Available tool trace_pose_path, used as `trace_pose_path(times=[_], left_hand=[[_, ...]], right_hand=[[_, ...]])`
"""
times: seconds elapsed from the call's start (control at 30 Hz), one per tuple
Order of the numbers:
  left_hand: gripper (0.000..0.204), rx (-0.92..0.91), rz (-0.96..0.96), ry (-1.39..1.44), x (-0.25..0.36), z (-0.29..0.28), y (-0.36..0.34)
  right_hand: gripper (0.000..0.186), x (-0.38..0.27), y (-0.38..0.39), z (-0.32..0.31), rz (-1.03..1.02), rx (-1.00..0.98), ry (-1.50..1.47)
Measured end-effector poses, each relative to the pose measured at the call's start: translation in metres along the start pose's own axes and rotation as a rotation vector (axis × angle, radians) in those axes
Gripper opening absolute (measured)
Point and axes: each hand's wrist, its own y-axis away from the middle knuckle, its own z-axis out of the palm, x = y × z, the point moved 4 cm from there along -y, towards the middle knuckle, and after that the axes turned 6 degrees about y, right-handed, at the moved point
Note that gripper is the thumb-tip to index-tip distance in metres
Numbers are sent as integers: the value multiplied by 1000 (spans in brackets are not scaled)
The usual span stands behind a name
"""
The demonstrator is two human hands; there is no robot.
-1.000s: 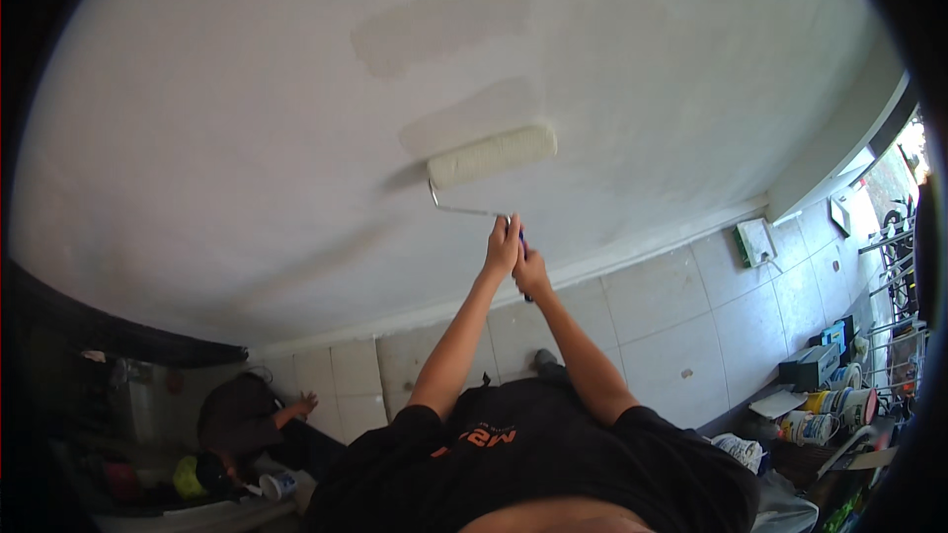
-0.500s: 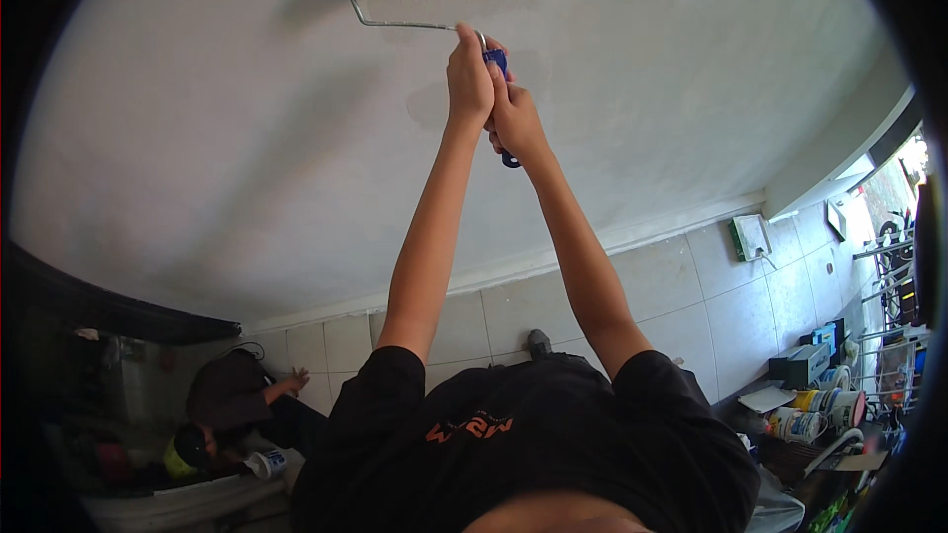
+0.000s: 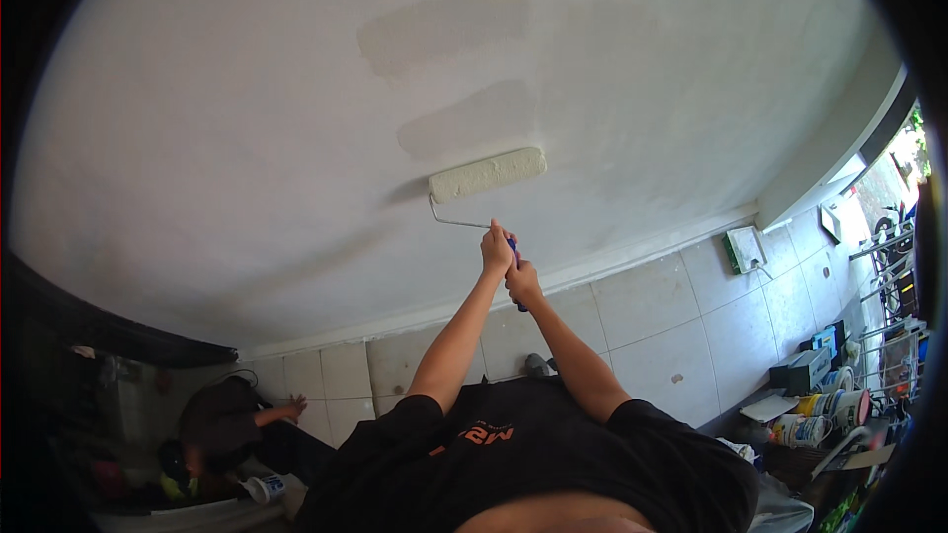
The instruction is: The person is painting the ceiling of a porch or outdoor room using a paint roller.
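Note:
Both of my arms reach forward to a paint roller (image 3: 489,175) with a wide, cream sleeve, a thin metal frame and a dark blue handle. My left hand (image 3: 497,250) is closed round the upper part of the handle, near the frame. Just below it, my right hand (image 3: 523,283) wraps the lower handle, whose end sticks out beneath. The sleeve lies close along the pale wall (image 3: 671,109), slightly tilted, casting a shadow to its left; whether it presses on the wall I cannot tell. Two darker, damp-looking patches show on the wall above it.
A paint tray (image 3: 746,250) stands on the tiled floor (image 3: 652,301) by the wall at right. Several buckets (image 3: 800,429) and a grey toolbox (image 3: 800,372) crowd the lower right, beside a metal ladder-like frame (image 3: 889,286). Another person (image 3: 222,419) crouches at lower left near a white bucket (image 3: 265,489).
Both hands have come down and nearer to me with the roller, from high on the wall to lower down. The upper damp patch now shows fully. My grip looks the same.

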Motion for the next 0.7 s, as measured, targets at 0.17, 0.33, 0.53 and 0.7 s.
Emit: trace_pose_path(times=[0.17, 0.33, 0.53, 0.7], left_hand=[[54, -39, 250, -48, 88, 38, 0], [54, -131, 399, 64, 243, 68, -5], [56, -131, 494, 21, 296, 69, -17], [58, -67, 318, 32, 133, 62, -26]], right_hand=[[61, -58, -19, -25, -253, 64, -71], [59, -213, 2, -54, -444, 58, -220], [58, -273, 8, -57, -466, -57, -286], [46, -109, -57, -40, -521, 198, -86]])
